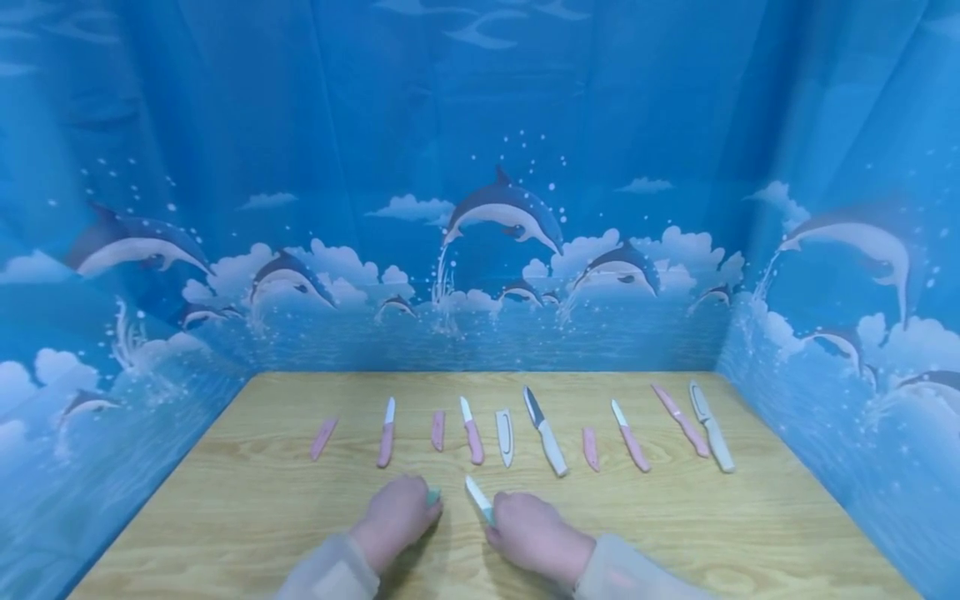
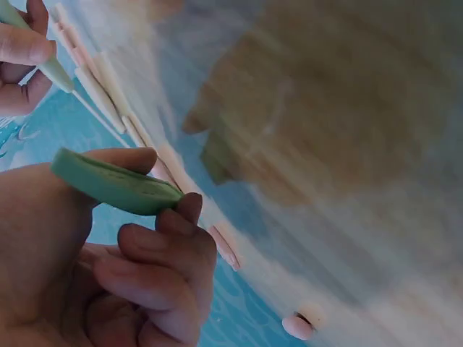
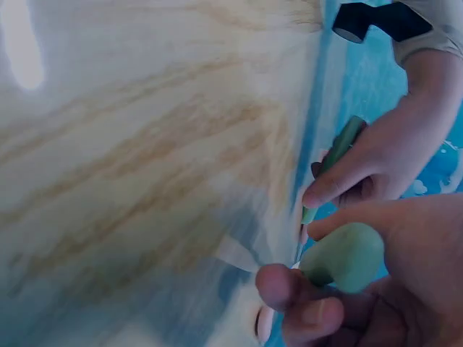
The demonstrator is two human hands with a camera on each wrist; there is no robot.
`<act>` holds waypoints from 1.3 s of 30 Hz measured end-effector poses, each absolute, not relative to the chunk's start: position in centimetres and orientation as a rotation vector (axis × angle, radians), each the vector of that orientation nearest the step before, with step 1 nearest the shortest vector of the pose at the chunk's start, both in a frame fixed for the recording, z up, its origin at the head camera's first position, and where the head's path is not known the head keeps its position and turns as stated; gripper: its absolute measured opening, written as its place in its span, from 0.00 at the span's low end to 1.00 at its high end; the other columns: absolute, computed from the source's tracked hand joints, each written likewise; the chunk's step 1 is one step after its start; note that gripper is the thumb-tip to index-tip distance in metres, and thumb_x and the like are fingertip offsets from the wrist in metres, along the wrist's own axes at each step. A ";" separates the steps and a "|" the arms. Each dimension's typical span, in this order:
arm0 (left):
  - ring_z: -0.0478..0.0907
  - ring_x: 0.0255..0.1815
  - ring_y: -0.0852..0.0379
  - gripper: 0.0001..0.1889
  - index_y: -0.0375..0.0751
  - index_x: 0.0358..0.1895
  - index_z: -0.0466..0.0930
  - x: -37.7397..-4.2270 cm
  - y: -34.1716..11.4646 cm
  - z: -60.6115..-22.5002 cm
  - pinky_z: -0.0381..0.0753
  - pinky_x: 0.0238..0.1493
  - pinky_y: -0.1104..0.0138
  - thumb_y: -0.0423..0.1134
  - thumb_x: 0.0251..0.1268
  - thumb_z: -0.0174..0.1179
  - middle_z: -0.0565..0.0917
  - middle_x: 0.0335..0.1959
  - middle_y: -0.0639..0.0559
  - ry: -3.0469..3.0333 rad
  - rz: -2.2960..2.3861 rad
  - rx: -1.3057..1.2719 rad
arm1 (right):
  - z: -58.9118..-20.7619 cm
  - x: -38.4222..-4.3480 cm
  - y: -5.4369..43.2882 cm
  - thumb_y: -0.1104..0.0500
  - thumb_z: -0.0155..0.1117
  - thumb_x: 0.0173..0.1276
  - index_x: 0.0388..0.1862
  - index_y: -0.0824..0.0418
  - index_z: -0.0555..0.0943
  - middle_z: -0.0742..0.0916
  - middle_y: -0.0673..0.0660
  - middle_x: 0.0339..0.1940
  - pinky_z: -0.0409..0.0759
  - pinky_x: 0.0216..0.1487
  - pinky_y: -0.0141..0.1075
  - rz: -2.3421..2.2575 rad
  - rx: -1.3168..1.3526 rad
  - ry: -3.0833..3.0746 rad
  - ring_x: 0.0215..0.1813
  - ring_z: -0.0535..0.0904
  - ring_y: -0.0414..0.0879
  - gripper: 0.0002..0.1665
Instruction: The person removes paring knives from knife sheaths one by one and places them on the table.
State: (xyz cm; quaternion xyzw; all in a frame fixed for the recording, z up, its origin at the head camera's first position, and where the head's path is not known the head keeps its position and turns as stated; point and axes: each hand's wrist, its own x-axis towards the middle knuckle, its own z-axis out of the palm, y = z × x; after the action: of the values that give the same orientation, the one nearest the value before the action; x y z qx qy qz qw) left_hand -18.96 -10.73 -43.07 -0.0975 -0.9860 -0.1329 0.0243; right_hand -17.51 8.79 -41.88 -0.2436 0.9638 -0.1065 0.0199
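Near the front of the table, my left hand (image 1: 397, 517) pinches a small green knife sheath (image 2: 119, 184) between thumb and fingers. Most of the sheath is hidden by the hand in the head view, with one end (image 1: 433, 497) showing. To its right, my right hand (image 1: 536, 533) grips the green handle (image 3: 347, 256) of a small knife with a white blade (image 1: 477, 493). The bare blade points away and slightly left. Sheath and knife are apart, with a gap of table between the hands.
Across the wooden table (image 1: 247, 500) lies a row of pink-handled knives (image 1: 386, 442), pink sheaths (image 1: 438, 431), a white sheath (image 1: 505, 437) and a dark-bladed knife (image 1: 552, 442). Farther right lie a sheathed pink knife (image 1: 682, 423) and a sheathed white knife (image 1: 716, 435). Blue dolphin curtains (image 1: 480, 100) surround the table.
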 end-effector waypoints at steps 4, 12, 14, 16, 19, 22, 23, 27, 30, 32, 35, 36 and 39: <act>0.73 0.20 0.52 0.19 0.41 0.17 0.70 -19.3 -10.7 -43.4 0.81 0.30 0.57 0.45 0.64 0.60 0.74 0.17 0.49 -3.061 -0.364 -0.320 | -42.5 -17.9 8.1 0.54 0.65 0.62 0.28 0.64 0.78 0.79 0.54 0.20 0.76 0.23 0.36 -0.307 -0.697 2.994 0.22 0.74 0.45 0.13; 0.73 0.20 0.54 0.22 0.43 0.15 0.69 -19.9 -10.3 -43.0 0.80 0.28 0.61 0.49 0.66 0.58 0.75 0.19 0.49 -3.194 -0.261 -0.186 | -43.0 -18.5 7.5 0.49 0.65 0.62 0.16 0.58 0.74 0.79 0.54 0.18 0.77 0.24 0.38 -0.218 -0.610 2.971 0.21 0.72 0.45 0.20; 0.71 0.19 0.56 0.24 0.43 0.14 0.68 -20.0 -10.2 -43.0 0.78 0.26 0.63 0.50 0.66 0.58 0.74 0.18 0.49 -3.229 -0.232 -0.143 | -43.0 -18.6 7.2 0.48 0.64 0.63 0.12 0.56 0.72 0.78 0.53 0.17 0.77 0.25 0.37 -0.186 -0.605 2.960 0.21 0.72 0.44 0.23; 0.69 0.18 0.57 0.24 0.43 0.14 0.68 -20.1 -10.0 -43.0 0.75 0.24 0.65 0.51 0.67 0.57 0.73 0.18 0.50 -3.254 -0.222 -0.112 | -43.0 -18.8 7.0 0.47 0.62 0.64 0.10 0.55 0.71 0.78 0.52 0.16 0.77 0.24 0.37 -0.140 -0.605 2.960 0.20 0.72 0.44 0.25; 0.68 0.18 0.57 0.25 0.43 0.13 0.67 -20.2 -9.9 -43.0 0.74 0.22 0.66 0.52 0.67 0.56 0.73 0.17 0.50 -3.255 -0.210 -0.114 | -43.1 -18.9 6.7 0.46 0.61 0.65 0.10 0.55 0.72 0.78 0.53 0.16 0.76 0.23 0.38 -0.075 -0.599 2.968 0.20 0.72 0.44 0.26; 0.68 0.18 0.57 0.25 0.43 0.13 0.67 -20.3 -9.8 -43.2 0.75 0.22 0.66 0.52 0.67 0.56 0.73 0.17 0.50 -3.243 -0.196 -0.134 | -43.1 -19.0 6.4 0.43 0.60 0.65 0.12 0.56 0.73 0.78 0.53 0.17 0.75 0.23 0.37 -0.032 -0.574 2.971 0.20 0.71 0.44 0.26; 0.68 0.17 0.57 0.25 0.43 0.13 0.67 -20.3 -9.8 -43.2 0.75 0.22 0.66 0.52 0.67 0.56 0.73 0.17 0.50 -3.239 -0.196 -0.138 | -43.1 -19.0 6.3 0.42 0.60 0.66 0.12 0.56 0.73 0.78 0.53 0.17 0.75 0.23 0.37 -0.022 -0.567 2.971 0.20 0.70 0.44 0.26; 0.68 0.17 0.58 0.26 0.44 0.13 0.66 -20.2 -9.8 -43.2 0.75 0.21 0.66 0.52 0.67 0.57 0.72 0.16 0.50 -3.229 -0.197 -0.144 | -43.1 -18.9 6.1 0.41 0.59 0.66 0.12 0.55 0.72 0.79 0.54 0.18 0.75 0.23 0.37 0.001 -0.546 2.977 0.21 0.71 0.44 0.27; 0.68 0.17 0.58 0.26 0.44 0.13 0.65 -20.2 -9.8 -43.2 0.74 0.21 0.66 0.53 0.67 0.57 0.72 0.16 0.51 -3.234 -0.194 -0.138 | -43.1 -18.8 6.2 0.40 0.59 0.66 0.12 0.55 0.72 0.79 0.54 0.19 0.75 0.24 0.38 0.003 -0.538 2.980 0.21 0.71 0.45 0.28; 0.69 0.17 0.58 0.26 0.43 0.13 0.67 -20.3 -9.8 -43.1 0.75 0.21 0.66 0.53 0.67 0.56 0.73 0.17 0.50 -3.244 -0.181 -0.130 | -42.9 -18.8 6.3 0.37 0.57 0.66 0.13 0.56 0.72 0.79 0.54 0.18 0.75 0.23 0.38 0.012 -0.522 2.985 0.21 0.71 0.45 0.30; 0.71 0.19 0.57 0.25 0.42 0.15 0.70 -20.3 -9.8 -43.1 0.78 0.24 0.64 0.55 0.67 0.55 0.76 0.19 0.49 -3.265 -0.130 -0.107 | -42.7 -19.0 6.8 0.32 0.54 0.66 0.13 0.57 0.73 0.77 0.53 0.17 0.73 0.21 0.36 0.036 -0.500 2.997 0.18 0.70 0.44 0.34; 0.72 0.20 0.56 0.25 0.41 0.17 0.72 -20.3 -9.7 -43.1 0.79 0.26 0.63 0.55 0.67 0.55 0.77 0.20 0.48 -3.272 -0.110 -0.098 | -42.6 -19.1 7.0 0.32 0.53 0.66 0.13 0.57 0.73 0.77 0.53 0.16 0.73 0.20 0.35 0.030 -0.486 2.996 0.18 0.69 0.43 0.35; 0.73 0.21 0.56 0.25 0.40 0.20 0.75 -20.3 -9.7 -43.2 0.80 0.28 0.62 0.56 0.68 0.54 0.78 0.23 0.48 -3.292 -0.049 -0.078 | -42.0 -19.7 8.0 0.31 0.52 0.67 0.12 0.56 0.73 0.76 0.52 0.14 0.73 0.19 0.36 0.005 -0.493 3.023 0.16 0.69 0.43 0.36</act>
State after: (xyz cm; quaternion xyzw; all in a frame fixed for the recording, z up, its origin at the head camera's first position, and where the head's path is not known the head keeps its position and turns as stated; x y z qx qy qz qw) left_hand -20.31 -9.68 -43.16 -0.0236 -0.9967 -0.0150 -0.0758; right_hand -19.69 7.98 -42.01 -0.1608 0.9862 0.0016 0.0393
